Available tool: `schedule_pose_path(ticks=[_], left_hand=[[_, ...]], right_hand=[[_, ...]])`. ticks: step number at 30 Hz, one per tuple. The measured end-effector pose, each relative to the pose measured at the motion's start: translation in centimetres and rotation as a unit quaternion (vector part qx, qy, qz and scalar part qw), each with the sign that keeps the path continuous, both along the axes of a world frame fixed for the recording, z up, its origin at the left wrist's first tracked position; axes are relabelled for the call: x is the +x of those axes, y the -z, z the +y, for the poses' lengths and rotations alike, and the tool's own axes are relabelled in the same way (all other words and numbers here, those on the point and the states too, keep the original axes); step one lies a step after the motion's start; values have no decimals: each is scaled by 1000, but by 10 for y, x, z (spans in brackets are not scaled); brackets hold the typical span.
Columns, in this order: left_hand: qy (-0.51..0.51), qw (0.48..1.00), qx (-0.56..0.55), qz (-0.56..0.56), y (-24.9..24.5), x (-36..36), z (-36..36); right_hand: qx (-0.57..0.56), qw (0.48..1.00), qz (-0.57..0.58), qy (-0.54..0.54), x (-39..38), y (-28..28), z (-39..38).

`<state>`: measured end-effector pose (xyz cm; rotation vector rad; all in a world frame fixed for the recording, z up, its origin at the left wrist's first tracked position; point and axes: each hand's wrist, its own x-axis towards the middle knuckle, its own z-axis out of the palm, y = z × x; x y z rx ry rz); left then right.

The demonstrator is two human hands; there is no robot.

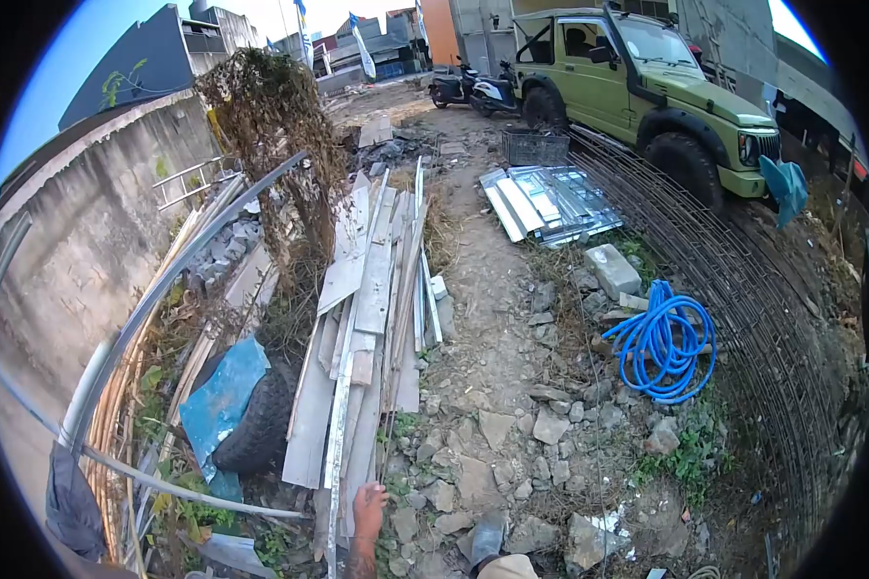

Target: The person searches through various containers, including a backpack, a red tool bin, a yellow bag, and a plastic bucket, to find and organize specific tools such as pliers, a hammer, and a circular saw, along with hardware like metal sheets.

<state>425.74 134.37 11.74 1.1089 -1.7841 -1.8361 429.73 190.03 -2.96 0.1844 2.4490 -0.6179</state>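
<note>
My left hand (368, 509) reaches up from the bottom edge, bare-armed, at the lower right end of a pile of weathered planks (367, 299). Its fingers look curled; whatever they hold, if anything, I cannot make out. Just left of the hand, a long pale metal strip (339, 425) runs lengthwise over the boards. A boot (488, 534) and part of a light-coloured knee (508, 567) show to the right of the hand. My right hand is out of view.
A blue sheet (224, 396) lies against a tyre (259, 417); a curved metal pipe (179, 261) rises at left. Broken stones (497, 429) cover the ground. A blue hose coil (661, 343), steel mesh (743, 289), metal panels (553, 205) and a green off-road vehicle (647, 92) are at right.
</note>
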Motion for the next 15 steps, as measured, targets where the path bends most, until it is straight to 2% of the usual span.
schedule_pose_path(ticks=[1, 3, 5, 6, 7, 9, 11, 13, 15], left_hand=[[-59, 998, 1, -25, 24, 6, -13], [-35, 982, -36, -181, 78, 35, -47], [2, 939, -11, -342, 132, 90, -68], [35, 912, -1, -410, 130, 103, -62], [73, 885, 6, -460, 119, 102, -56], [130, 847, 21, -515, 104, 87, -43], [169, 834, 18, -525, 94, 46, -44], [198, 827, 7, -526, 85, 4, -55], [222, 828, -21, -515, 88, -32, -84]], right_hand=[[-4, 998, 59, -29, -40, -8, -18], [-35, 982, 181, -34, -130, -26, -62], [-161, 957, 229, 80, -243, -111, -138], [-99, 941, 307, 102, -293, -167, -178], [-142, 938, 272, 162, -339, -196, -204], [-156, 900, 374, 157, -424, -212, -242], [-264, 845, 432, 175, -500, -254, -291], [-338, 871, 301, 189, -570, -260, -317], [-302, 899, 284, 144, -622, -246, -337]])
